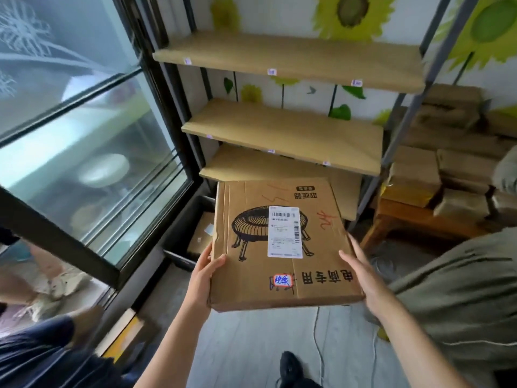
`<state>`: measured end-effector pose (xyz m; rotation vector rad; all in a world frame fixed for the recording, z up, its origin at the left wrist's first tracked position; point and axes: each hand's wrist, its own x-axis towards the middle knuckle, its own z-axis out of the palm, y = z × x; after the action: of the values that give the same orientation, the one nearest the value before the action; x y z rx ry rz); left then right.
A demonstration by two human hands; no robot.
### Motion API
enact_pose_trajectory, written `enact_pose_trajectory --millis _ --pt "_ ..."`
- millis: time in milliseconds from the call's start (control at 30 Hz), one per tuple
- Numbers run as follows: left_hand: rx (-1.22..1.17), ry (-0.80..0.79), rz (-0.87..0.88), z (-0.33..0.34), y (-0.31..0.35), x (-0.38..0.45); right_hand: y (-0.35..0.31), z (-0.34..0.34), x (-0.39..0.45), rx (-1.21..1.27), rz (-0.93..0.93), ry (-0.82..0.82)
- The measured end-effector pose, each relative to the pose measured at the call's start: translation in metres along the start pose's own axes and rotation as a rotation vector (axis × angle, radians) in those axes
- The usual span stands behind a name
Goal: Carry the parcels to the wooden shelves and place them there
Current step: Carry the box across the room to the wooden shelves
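A flat brown cardboard parcel (pixel 279 242) with a white shipping label and a printed heater drawing is held level in front of me, at about the height of the lowest board. My left hand (pixel 202 278) grips its left near edge, thumb on top. My right hand (pixel 363 275) presses against its right edge, fingers extended. The wooden shelves (pixel 288 133) stand just beyond the parcel: three bare boards in a metal frame against a sunflower-painted wall.
A glass door with a black frame (pixel 84 169) runs along the left. A black crate (pixel 193 233) holding a small box sits on the floor by the shelf's foot. Several stacked parcels (pixel 447 163) rest on a wooden bench at right. A person in a green shirt (pixel 461 298) stands close on my right.
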<state>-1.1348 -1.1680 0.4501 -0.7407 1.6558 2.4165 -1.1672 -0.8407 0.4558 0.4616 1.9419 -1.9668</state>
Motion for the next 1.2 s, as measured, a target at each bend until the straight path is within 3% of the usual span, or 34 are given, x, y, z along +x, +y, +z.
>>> enact_pose_trajectory --millis 233,633,1200 --pt "0.042 -0.022 0.019 0.06 0.04 0.085 -0.069 -0.026 0.082 -0.001 -0.013 0.01" --pt "0.108 -0.079 -0.004 0.111 0.087 0.199 -0.108 -0.035 0.177 0.066 0.012 0.111" --pt "0.198 -0.299 -0.124 0.09 0.205 0.397 -0.166 0.072 0.296 0.203 -0.009 0.326"
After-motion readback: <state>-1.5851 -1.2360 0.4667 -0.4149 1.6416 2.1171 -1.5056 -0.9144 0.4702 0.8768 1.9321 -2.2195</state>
